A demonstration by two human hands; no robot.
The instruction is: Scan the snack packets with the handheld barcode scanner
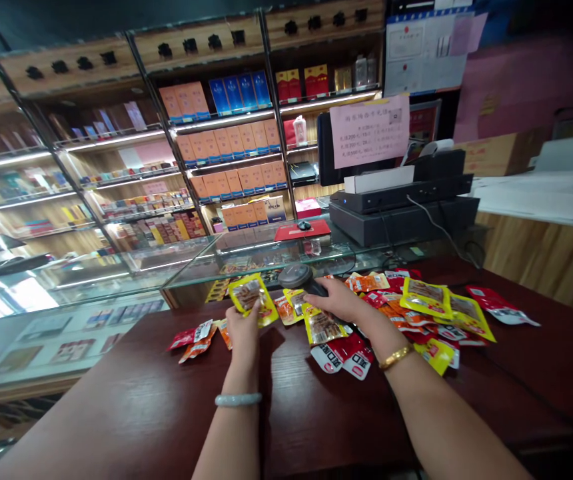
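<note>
My left hand (244,325) is closed on a yellow snack packet (252,295), held up with its clear window and brown contents in view. In my right hand (340,300) is a dark barcode scanner (302,279), its head tilted toward the left and the handle mostly covered by my fingers. Below that hand lie a yellow packet (322,325) and red-and-white packets (345,355). Another yellow packet (294,308) rests between the two hands. Red and orange packets (194,338) lie to the left of my left hand.
A mixed pile of yellow, orange and red snack packets (425,298) spreads to the right on the dark wooden counter (166,407). Behind stand a glass display case (201,263), a cash register (399,217) with a cable, and a mouse (304,225) on a red pad.
</note>
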